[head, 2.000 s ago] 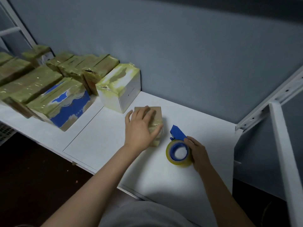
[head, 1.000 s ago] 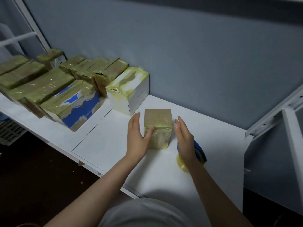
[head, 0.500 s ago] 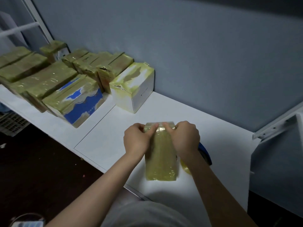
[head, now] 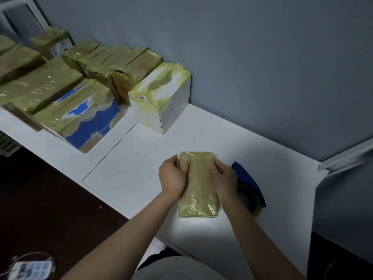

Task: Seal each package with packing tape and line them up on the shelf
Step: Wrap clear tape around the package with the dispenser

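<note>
Overhead, the view falls on a white shelf (head: 141, 154) set against a plain grey-blue wall (head: 262, 67). A thin seam (head: 113, 150) divides the shelf into two panels. On the right panel, near its front edge, lies the tape-wrapped package (head: 198, 190), long side pointing away from the person. The left grip (head: 172, 175) holds its left side and the right grip (head: 224, 178) its right side. Both are curled round the far half, with the thumbs on the glossy top.

Just beside the right grip stands a tape roll (head: 249, 199) in a blue holder, partly hidden by the wrist.

Further back, close to the wall, a white box (head: 161, 98) with yellowish tape over its top sits at the seam. Left of it, a blue and white box (head: 86, 116) and a crowded row of taped packages (head: 113, 63) fill the left panel.

A white metal rail (head: 347, 156) runs off at the right end of the shelf, and a white upright (head: 38, 15) rises at the far left. Below the front edge the floor (head: 40, 199) is dark. A blurred round object (head: 30, 267) lies there at lower left, too unclear to name.
</note>
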